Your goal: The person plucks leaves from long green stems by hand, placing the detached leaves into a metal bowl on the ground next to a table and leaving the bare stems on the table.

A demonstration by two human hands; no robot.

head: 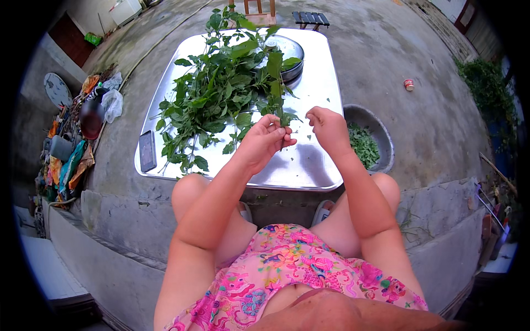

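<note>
My left hand grips a leafy green stem, which stands upright from the fingers above a shiny metal table. To its right, my right hand hovers with thumb and fingertips drawn together; no leaf shows between them. A large heap of leafy cut stems covers the table's left and middle. Beside the table's right edge, partly behind my right forearm, a grey metal basin contains plucked green leaves. Small leaf scraps are scattered on the tabletop beneath my hands.
Behind the heap sits a lidded metal pan. A smartphone lies at the table's left edge. Beyond the table stand a dark slatted stool and a wooden chair. A paper cup rests on the concrete; piled clutter lines the left.
</note>
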